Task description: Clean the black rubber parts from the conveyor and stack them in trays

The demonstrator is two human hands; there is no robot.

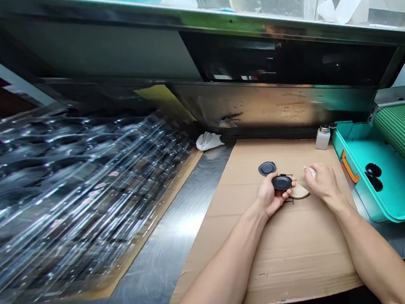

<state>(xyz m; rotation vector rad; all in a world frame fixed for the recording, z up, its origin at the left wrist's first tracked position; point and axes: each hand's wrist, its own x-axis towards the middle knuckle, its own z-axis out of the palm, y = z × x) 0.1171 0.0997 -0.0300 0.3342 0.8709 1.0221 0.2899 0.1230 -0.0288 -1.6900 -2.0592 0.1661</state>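
Locate the case (281, 183) in the left hand (267, 195), over the cardboard (232, 221). Left grip: curled round the rim, thumb on one side, fingers on the other. Right grip: thumb and fingers of the right hand (323, 181) pinching a white wad (310, 171), apart from the case. Caution: risk of dropping the case, probably through too light a hold on the rim. Risk of marking the dark face, probably through bare fingertips or grit in the wad. Near the case, on the cardboard, find the second case (267, 168) and the pale disc (300, 192), partly hidden by fingers; beware of striking either by lowering the left hand carelessly. Farther out, find the bottle (323, 139) beside the bin (384, 208); beware of tipping the bottle, probably through a wide forward swing of the right hand. Well to the left, across the metal surface (182, 226), note the blurred trays (96, 185).
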